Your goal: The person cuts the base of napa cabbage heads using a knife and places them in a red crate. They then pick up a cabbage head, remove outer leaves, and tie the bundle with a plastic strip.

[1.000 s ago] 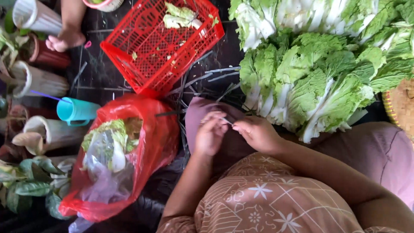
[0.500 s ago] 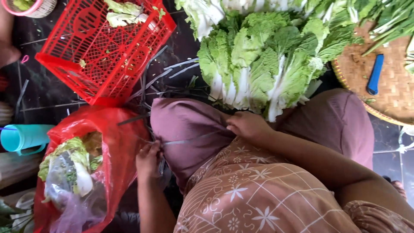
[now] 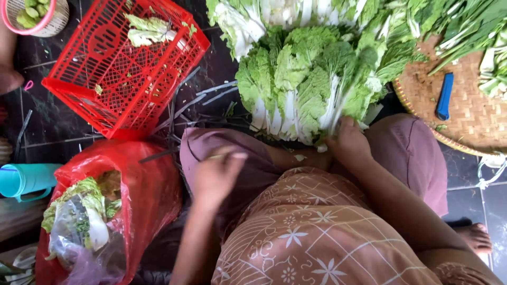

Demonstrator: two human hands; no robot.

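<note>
My right hand reaches forward over my knee and grips the white stalk end of a napa cabbage in the big pile of cabbages in front of me. My left hand is blurred with motion over my left knee, between the cabbages and a red plastic bag. Its fingers are curled on a thin pale strip. The bag stands open at my left and holds cabbage leaf trimmings.
A red plastic crate with a few leaf scraps lies tilted at the far left. Dark thin strips litter the tiled floor. A woven tray at the right carries a blue-handled tool and greens. A teal cup lies at the left.
My right hand left the left hand and moved forward onto a cabbage's stalk end. My left hand swung from the bag's edge back over my knee. The view shifted right.
</note>
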